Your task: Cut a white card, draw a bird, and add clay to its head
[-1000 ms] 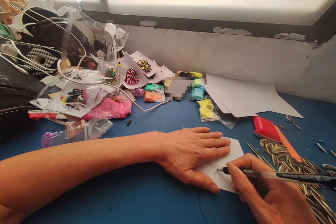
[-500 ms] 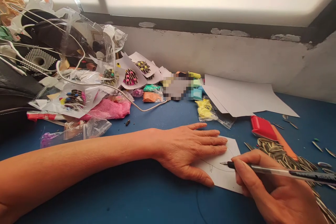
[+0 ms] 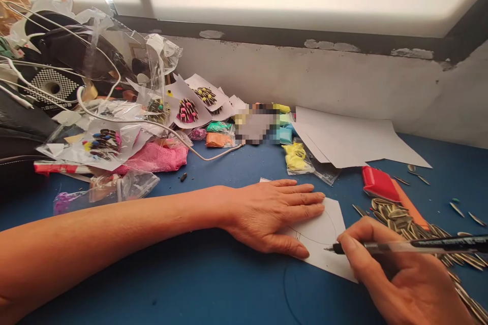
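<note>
The right hand (image 3: 404,274) has its grip clamped on a ballpoint pen (image 3: 430,245), tip at the drawing paper (image 3: 318,233) on the blue desk (image 3: 213,279). The left hand (image 3: 272,216), fingers apart, lies flat across that paper, hiding part. From it, sunflower seeds (image 3: 394,213) crowd 3 o'clock, a red packet (image 3: 381,184) 2, white sheets (image 3: 346,137) 12, a yellow packet (image 3: 296,157) 11.

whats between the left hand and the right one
In the head view, white paper with a thin curved line shows between the left hand and the right hand; the tip of the pen also reaches into that stretch.
</note>
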A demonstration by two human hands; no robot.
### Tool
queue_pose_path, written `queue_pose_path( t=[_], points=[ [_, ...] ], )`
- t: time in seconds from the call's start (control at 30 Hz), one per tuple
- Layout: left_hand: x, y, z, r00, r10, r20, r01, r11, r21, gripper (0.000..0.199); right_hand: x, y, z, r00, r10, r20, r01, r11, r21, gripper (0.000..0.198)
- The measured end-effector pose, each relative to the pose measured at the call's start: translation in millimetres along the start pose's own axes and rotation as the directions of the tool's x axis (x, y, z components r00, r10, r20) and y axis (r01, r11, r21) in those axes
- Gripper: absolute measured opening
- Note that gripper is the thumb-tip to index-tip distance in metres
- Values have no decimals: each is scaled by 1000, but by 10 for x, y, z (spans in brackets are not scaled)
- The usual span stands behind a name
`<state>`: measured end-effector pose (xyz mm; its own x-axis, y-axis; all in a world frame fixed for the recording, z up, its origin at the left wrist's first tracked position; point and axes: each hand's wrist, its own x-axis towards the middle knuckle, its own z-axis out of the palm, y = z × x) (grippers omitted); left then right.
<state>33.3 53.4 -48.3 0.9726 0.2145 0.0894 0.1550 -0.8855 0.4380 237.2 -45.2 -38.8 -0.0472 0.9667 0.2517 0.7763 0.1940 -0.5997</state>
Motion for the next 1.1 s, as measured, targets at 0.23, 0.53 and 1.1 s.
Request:
queue_pose_path(
  t=[0.23, 0.53, 1.1],
  points=[
    [-9, -25, -10, 1000, 22, 2, -22, 999, 28, 76, -53, -40, 46, 994, 108, -32, -107, 993, 48, 33],
    [-22, -20, 0, 1000, 11, 21, -12, 999, 49, 73, -73, -37, 76, 992, 87, -91, -90, 996, -27, 32],
    [-24, -14, 1, 1000, 10, 21, -11, 999, 48, 74, -36, -48, 42, 997, 79, 10, -79, 997, 14, 32]
  ],
)
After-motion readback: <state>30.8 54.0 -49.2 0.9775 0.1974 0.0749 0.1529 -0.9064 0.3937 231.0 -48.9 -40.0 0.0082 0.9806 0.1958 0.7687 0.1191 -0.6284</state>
